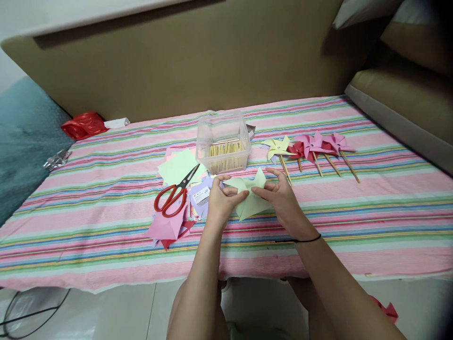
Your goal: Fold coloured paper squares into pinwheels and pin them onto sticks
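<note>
Between my two hands is a pale green paper pinwheel piece, its corners bent up and inward. My left hand pinches its left side near the middle with thumb and fingers. From the other side my right hand presses thumb and fingers on the paper, the thumb close to the centre. Just left of my left hand lie scissors with red handles, blades slightly apart, over purple and pink paper squares. Light green sheets lie behind the scissors.
A clear plastic box of short wooden sticks stands beyond my hands. Finished pinwheels on sticks lie to the right. A red plastic bag sits at the far left. A striped cloth covers the surface, ending at its front edge.
</note>
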Demonstrator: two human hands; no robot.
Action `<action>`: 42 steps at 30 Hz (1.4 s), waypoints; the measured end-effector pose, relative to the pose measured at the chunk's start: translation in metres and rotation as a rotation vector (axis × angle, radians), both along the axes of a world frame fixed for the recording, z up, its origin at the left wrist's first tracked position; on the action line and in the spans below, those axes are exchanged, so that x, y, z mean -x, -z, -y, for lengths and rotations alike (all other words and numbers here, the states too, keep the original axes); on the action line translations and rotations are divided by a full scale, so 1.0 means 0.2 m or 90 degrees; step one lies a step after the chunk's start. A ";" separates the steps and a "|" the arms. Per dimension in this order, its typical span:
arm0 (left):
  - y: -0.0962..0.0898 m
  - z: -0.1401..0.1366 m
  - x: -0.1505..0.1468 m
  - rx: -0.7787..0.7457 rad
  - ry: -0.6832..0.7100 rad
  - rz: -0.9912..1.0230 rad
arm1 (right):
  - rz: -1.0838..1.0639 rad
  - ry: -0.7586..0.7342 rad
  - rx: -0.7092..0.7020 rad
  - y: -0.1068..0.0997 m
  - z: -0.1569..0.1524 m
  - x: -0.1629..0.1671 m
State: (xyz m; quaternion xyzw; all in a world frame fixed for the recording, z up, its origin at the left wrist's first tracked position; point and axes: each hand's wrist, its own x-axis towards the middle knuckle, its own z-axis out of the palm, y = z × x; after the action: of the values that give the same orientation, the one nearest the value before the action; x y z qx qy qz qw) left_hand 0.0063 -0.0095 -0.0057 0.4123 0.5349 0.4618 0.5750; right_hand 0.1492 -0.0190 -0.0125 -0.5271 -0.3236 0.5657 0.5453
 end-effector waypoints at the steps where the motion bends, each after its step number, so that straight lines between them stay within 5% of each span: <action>1: 0.00 0.00 0.00 0.000 0.000 -0.001 | -0.003 0.000 -0.002 0.00 0.00 0.00; 15: -0.01 0.00 -0.01 0.004 -0.038 0.025 | -0.010 -0.035 0.006 0.00 0.00 0.00; 27: -0.03 0.00 0.02 0.008 0.013 -0.034 | 0.018 -0.051 -0.005 0.02 0.00 -0.01; 35: 0.02 -0.04 0.03 0.007 -0.182 0.105 | -0.024 -0.028 -0.032 -0.03 0.00 -0.03; 42: 0.03 -0.09 0.05 -0.025 -0.298 0.329 | -0.043 -0.241 -0.180 0.01 0.01 0.00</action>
State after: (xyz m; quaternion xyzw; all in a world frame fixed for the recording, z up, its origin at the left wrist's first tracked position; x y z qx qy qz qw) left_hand -0.0030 0.0078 -0.0114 0.1590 0.4426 0.6806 0.5617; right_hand 0.1501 -0.0204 -0.0141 -0.3560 -0.4741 0.6241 0.5089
